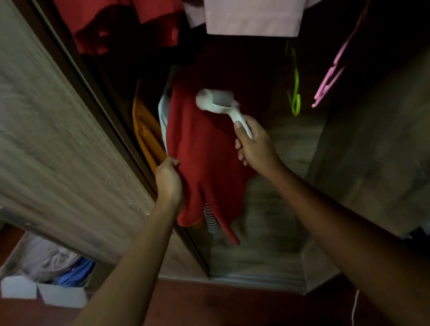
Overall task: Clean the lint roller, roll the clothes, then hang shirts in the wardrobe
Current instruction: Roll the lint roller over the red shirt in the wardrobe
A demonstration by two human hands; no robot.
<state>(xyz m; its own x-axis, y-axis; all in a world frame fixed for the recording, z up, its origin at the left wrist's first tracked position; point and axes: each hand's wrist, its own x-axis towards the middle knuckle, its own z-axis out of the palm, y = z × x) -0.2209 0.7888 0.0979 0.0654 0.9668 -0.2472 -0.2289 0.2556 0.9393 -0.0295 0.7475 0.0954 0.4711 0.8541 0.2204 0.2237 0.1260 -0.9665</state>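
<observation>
A red shirt (pixel 203 158) hangs inside the open wardrobe (pixel 270 210). My left hand (pixel 169 182) grips its lower left edge and holds the cloth out. My right hand (pixel 254 146) holds the white handle of a lint roller (pixel 216 103), whose head lies against the upper part of the red shirt. The roller is blurred. Beside the red shirt hang an orange garment (pixel 146 132) and a pale blue one (pixel 163 115). A striped piece of cloth (pixel 211 220) shows below the red shirt.
More red clothing (pixel 123 17) and a pale pink garment (pixel 254 6) hang above. An empty green hanger (pixel 295 88) and a pink hanger (pixel 331 79) hang at the right. The wardrobe's sliding door (pixel 39 126) stands at the left. A box of clothes (pixel 44 276) sits on the floor.
</observation>
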